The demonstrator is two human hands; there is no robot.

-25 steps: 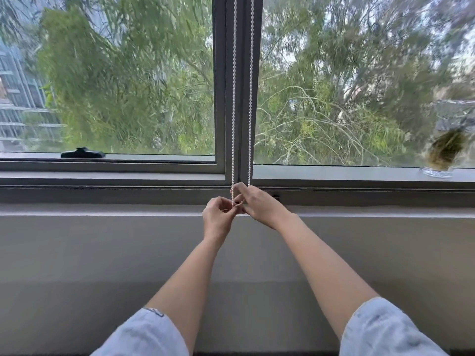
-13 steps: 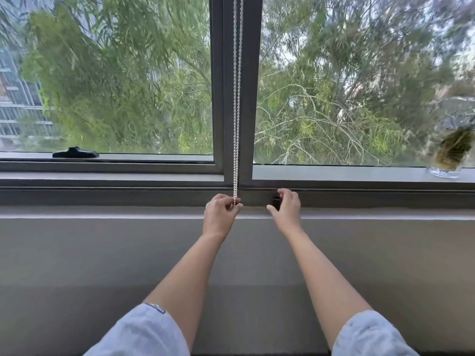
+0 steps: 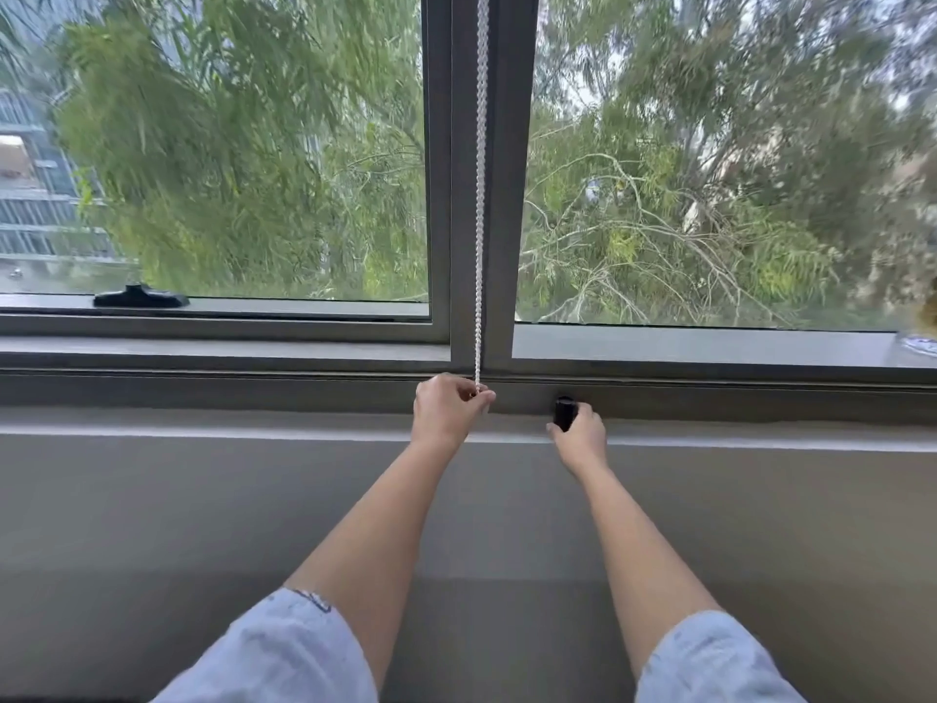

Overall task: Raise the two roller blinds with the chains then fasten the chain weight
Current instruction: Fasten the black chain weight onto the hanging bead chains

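A white bead chain point(image 3: 479, 195) hangs taut down the grey centre mullion point(image 3: 507, 195) of the window. My left hand point(image 3: 446, 411) is closed around the chain's lower end at sill height. A small black chain weight point(image 3: 564, 412) sits against the dark lower frame, a short way right of the chain. My right hand point(image 3: 583, 436) grips that black piece from below and the right. No blind fabric shows in the window; both panes are uncovered.
A black window handle point(image 3: 141, 297) lies on the left sill. A glass vase with a plant point(image 3: 925, 332) stands at the far right edge of the sill. Below the frame runs a grey ledge point(image 3: 203, 428) and wall.
My right hand left the chain and moved right onto the black weight. The chain's two strands, spread apart a second ago, now hang close together. My left hand stays on the chain.
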